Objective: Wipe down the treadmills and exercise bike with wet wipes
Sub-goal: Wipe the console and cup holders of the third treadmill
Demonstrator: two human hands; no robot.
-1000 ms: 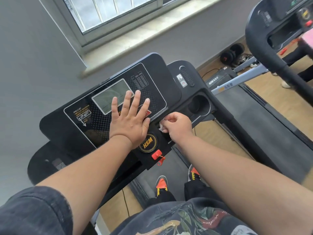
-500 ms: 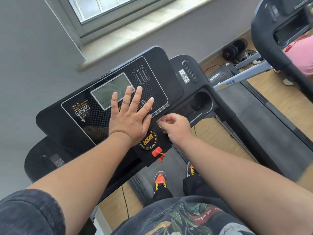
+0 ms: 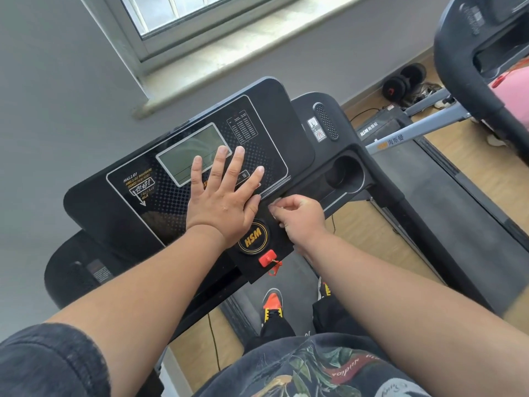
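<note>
A: The treadmill (image 3: pixel 429 224) nearest us is getting the attention, and on it the console (image 3: pixel 120 207), tilted up under the window (image 3: pixel 183 12).

B: What's different from a second ago?

A: Not much on the left hand (image 3: pixel 220 196). It stays flat on the panel, fingers (image 3: pixel 239 156) straight and spread, tips over the screen (image 3: pixel 186 156). The right hand (image 3: pixel 297 216) has slid a little up the console's right edge, towards the cup holder (image 3: pixel 343 173). Its fingers are curled tight on the wipe (image 3: pixel 275 202), of which only a white scrap shows at the knuckles.

B: So the wiping is underway?

A: I'd say so, working along that edge seam. The panel under the left palm looks not yet done, and the other treadmill (image 3: pixel 463 53), off to the right, hasn't been touched. I can't see any bike.

B: Anything in the way?

A: The red safety key (image 3: pixel 267 257) with its cord hangs just below the HSM badge (image 3: pixel 253 237), near the right wrist; a careless sweep could snag it. Dumbbells (image 3: pixel 403 80) sit on the floor by the wall, well clear.
</note>
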